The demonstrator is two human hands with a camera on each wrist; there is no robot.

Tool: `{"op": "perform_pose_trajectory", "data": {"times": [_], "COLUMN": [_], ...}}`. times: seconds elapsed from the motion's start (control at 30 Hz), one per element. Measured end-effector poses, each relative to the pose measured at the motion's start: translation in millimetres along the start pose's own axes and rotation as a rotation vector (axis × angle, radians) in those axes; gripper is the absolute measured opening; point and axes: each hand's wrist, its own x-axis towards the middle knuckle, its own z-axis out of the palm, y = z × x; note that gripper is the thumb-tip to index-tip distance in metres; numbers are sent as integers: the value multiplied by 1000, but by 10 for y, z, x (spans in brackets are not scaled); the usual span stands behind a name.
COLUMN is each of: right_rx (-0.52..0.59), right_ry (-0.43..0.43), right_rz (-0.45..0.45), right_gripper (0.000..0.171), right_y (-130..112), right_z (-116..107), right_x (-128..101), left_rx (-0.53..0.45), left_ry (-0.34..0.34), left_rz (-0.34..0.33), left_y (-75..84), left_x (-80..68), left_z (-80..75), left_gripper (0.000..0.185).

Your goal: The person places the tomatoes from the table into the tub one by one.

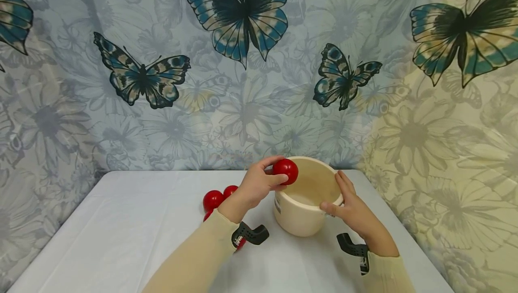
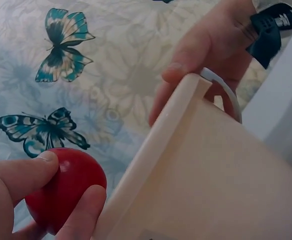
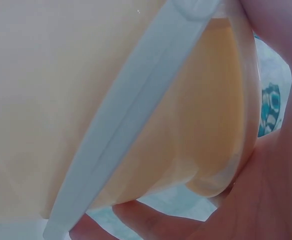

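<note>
My left hand (image 1: 257, 183) pinches a glossy red ball (image 1: 285, 171) between thumb and fingers, at the left side of the mouth of a cream bucket (image 1: 301, 221). In the left wrist view the held ball (image 2: 68, 190) is right beside the bucket's rim (image 2: 151, 150). My right hand (image 1: 353, 204) grips the bucket's right rim, the thumb at the near edge and the fingers on the far side. A pale bail handle (image 3: 121, 115) hangs down the bucket's outer wall in the right wrist view. The bucket's visible inside wall is bare.
Several more red balls (image 1: 212, 200) lie on the white-covered table (image 1: 133, 221) left of the bucket, partly hidden behind my left forearm. A cloth (image 1: 251, 117) printed with butterflies and flowers hangs behind the table. Dark camera mounts (image 1: 252, 234) sit on both wrists.
</note>
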Motion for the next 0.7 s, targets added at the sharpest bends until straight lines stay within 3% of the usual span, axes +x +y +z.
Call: {"op": "perform_pose_trajectory", "data": {"times": [0.33,0.7], "right_rx": [-13,-26], "right_ry": [-1,3], "right_rz": [2,10], "right_gripper": [105,103], "right_y": [-16,25], "right_z": [2,17], "right_x": [4,11], "left_rx": [33,-22], "left_ry": [18,-31], "left_rz": [-26,-7], "left_y": [17,-4], "left_x": [-13,-69], "left_z": [35,-8], "left_gripper": [73,71]}}
